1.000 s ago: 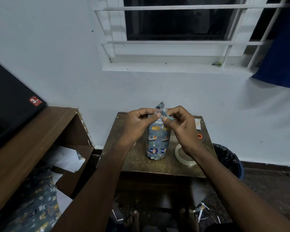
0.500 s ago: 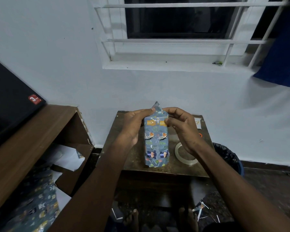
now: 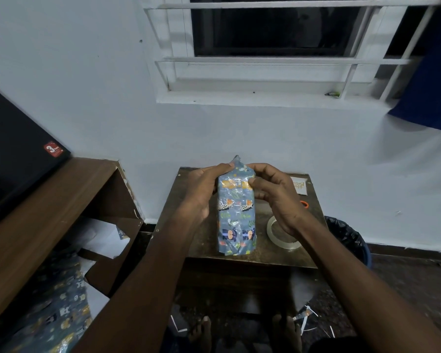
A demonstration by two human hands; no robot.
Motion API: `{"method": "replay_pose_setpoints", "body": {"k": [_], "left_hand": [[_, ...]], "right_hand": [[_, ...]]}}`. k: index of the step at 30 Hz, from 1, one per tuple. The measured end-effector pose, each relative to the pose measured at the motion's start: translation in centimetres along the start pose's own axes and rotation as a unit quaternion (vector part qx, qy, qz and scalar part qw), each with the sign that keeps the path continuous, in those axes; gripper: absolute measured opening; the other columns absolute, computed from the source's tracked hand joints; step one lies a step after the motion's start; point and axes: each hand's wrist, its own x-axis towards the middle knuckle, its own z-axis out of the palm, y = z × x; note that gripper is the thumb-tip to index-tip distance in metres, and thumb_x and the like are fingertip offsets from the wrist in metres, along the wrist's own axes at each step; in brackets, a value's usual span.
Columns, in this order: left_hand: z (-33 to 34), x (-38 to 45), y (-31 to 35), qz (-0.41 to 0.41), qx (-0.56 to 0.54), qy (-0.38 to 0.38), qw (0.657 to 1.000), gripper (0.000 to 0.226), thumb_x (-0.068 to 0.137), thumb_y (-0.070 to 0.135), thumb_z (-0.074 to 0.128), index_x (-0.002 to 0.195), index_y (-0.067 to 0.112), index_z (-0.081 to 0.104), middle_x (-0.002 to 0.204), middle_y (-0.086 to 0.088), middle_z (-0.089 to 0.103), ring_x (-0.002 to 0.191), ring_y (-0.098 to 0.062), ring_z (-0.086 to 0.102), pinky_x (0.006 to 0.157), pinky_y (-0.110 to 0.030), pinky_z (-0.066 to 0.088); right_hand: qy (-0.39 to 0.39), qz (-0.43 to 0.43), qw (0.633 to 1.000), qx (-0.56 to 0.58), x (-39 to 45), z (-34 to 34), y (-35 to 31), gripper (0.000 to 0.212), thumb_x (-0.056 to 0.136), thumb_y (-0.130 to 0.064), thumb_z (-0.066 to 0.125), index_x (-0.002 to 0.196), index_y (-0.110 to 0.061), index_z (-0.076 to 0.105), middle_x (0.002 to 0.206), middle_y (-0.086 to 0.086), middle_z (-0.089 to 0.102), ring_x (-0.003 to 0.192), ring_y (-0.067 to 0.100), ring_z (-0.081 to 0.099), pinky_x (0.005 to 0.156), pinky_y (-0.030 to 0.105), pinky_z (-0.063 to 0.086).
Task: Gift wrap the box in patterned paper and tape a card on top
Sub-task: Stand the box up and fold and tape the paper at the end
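The box [image 3: 236, 212], wrapped in blue paper with animal prints, stands on end on the small brown table [image 3: 204, 240], tilted toward me. My left hand [image 3: 204, 192] holds its upper left side, fingers curled over the top fold. My right hand [image 3: 275, 197] grips the upper right side, thumb pressing the front near the top. A pointed paper flap sticks up above the fingers. A roll of clear tape [image 3: 281, 236] lies right of the box, partly under my right wrist. A white card [image 3: 299, 186] lies at the table's far right.
Orange-handled scissors [image 3: 304, 204] peek out behind my right hand. A black-lined bin [image 3: 346, 238] stands right of the table. A wooden desk [image 3: 43, 212] with a dark screen is at left, spare patterned paper [image 3: 54, 314] below it. My feet are under the table.
The box has been brought closer to me and tilted so its long face shows. My hands moved from pinching the top flap to holding the box's upper sides.
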Motion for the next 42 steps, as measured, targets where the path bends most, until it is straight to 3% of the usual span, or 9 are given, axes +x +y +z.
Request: {"method": "replay_pose_setpoints", "body": {"k": [5, 8, 11, 16, 21, 32, 35, 38, 42], "left_hand": [[0.0, -0.2, 0.0, 0.015, 0.021, -0.011, 1.000, 0.034, 0.094, 0.029, 0.078, 0.109, -0.002, 0.078, 0.102, -0.018, 0.080, 0.092, -0.034, 0.076, 0.080, -0.038, 0.060], [0.1, -0.5, 0.3, 0.052, 0.039, -0.038, 0.997, 0.031, 0.094, 0.026, 0.077, 0.104, -0.004, 0.077, 0.100, -0.023, 0.078, 0.087, -0.034, 0.074, 0.085, -0.042, 0.059], [-0.1, -0.4, 0.7, 0.084, 0.049, -0.067, 0.993, 0.025, 0.095, 0.020, 0.076, 0.102, -0.004, 0.077, 0.102, -0.026, 0.077, 0.086, -0.032, 0.072, 0.087, -0.045, 0.059], [-0.1, -1.0, 0.9, 0.151, 0.101, -0.111, 0.977, 0.021, 0.097, 0.011, 0.073, 0.114, -0.001, 0.078, 0.115, -0.015, 0.078, 0.100, -0.021, 0.075, 0.087, -0.029, 0.059], [-0.4, -0.5, 0.5, 0.188, 0.086, -0.112, 0.972, 0.028, 0.094, 0.008, 0.075, 0.120, -0.004, 0.075, 0.122, -0.013, 0.076, 0.113, -0.031, 0.073, 0.095, -0.041, 0.061], [0.1, -0.3, 0.4, 0.198, 0.088, -0.080, 0.973, 0.023, 0.102, 0.013, 0.067, 0.109, -0.006, 0.078, 0.117, -0.011, 0.078, 0.110, -0.026, 0.075, 0.094, -0.036, 0.061], [0.0, -0.2, 0.3, 0.193, 0.083, -0.081, 0.974, 0.024, 0.104, 0.014, 0.064, 0.110, -0.006, 0.077, 0.117, -0.014, 0.077, 0.110, -0.033, 0.074, 0.094, -0.039, 0.061], [0.0, -0.1, 0.3, 0.201, 0.093, -0.082, 0.972, 0.024, 0.104, 0.015, 0.065, 0.108, -0.005, 0.077, 0.115, -0.016, 0.076, 0.108, -0.036, 0.073, 0.094, -0.043, 0.061], [-0.4, 0.0, 0.5, 0.217, 0.107, -0.086, 0.966, 0.020, 0.099, 0.015, 0.072, 0.104, -0.003, 0.079, 0.109, -0.015, 0.078, 0.100, -0.029, 0.075, 0.090, -0.042, 0.061]], "right_hand": [[-0.003, 0.002, 1.000, 0.002, -0.3, 0.1, -0.2, 0.023, 0.098, -0.005, 0.067, 0.121, -0.011, 0.070, 0.117, 0.009, 0.076, 0.104, 0.022, 0.072, 0.085, 0.040, 0.060], [0.011, -0.019, 1.000, -0.009, -0.4, 0.1, -0.3, 0.025, 0.093, -0.006, 0.075, 0.118, -0.007, 0.068, 0.112, 0.016, 0.075, 0.095, 0.018, 0.072, 0.076, 0.027, 0.057], [0.023, -0.058, 0.998, -0.009, -0.3, -0.1, -0.4, 0.027, 0.086, -0.003, 0.082, 0.110, -0.005, 0.070, 0.114, 0.025, 0.071, 0.100, 0.028, 0.069, 0.084, 0.038, 0.060], [0.025, -0.140, 0.987, -0.076, -0.4, 0.0, -1.1, 0.026, 0.080, 0.007, 0.082, 0.101, -0.003, 0.073, 0.116, 0.011, 0.073, 0.114, 0.026, 0.070, 0.099, 0.051, 0.058], [0.002, -0.182, 0.974, -0.136, -0.4, 0.0, -1.1, 0.029, 0.083, 0.003, 0.084, 0.108, -0.007, 0.072, 0.117, 0.004, 0.071, 0.117, 0.023, 0.068, 0.104, 0.048, 0.055], [-0.012, -0.196, 0.967, -0.160, -0.2, 0.1, -0.8, 0.030, 0.082, 0.005, 0.084, 0.104, -0.006, 0.068, 0.113, 0.005, 0.068, 0.116, 0.023, 0.066, 0.103, 0.038, 0.054], [-0.014, -0.184, 0.971, -0.154, -0.3, 0.1, -0.8, 0.033, 0.083, 0.002, 0.084, 0.110, -0.008, 0.068, 0.114, 0.003, 0.070, 0.117, 0.021, 0.067, 0.103, 0.034, 0.054], [-0.012, -0.203, 0.964, -0.170, -0.2, -0.1, -0.7, 0.034, 0.083, 0.003, 0.084, 0.113, -0.006, 0.072, 0.117, 0.007, 0.069, 0.117, 0.022, 0.066, 0.102, 0.034, 0.054], [-0.007, -0.213, 0.961, -0.179, -0.2, 0.0, -0.4, 0.026, 0.080, 0.003, 0.086, 0.104, -0.003, 0.076, 0.116, 0.007, 0.067, 0.115, 0.022, 0.067, 0.099, 0.037, 0.056]]}}
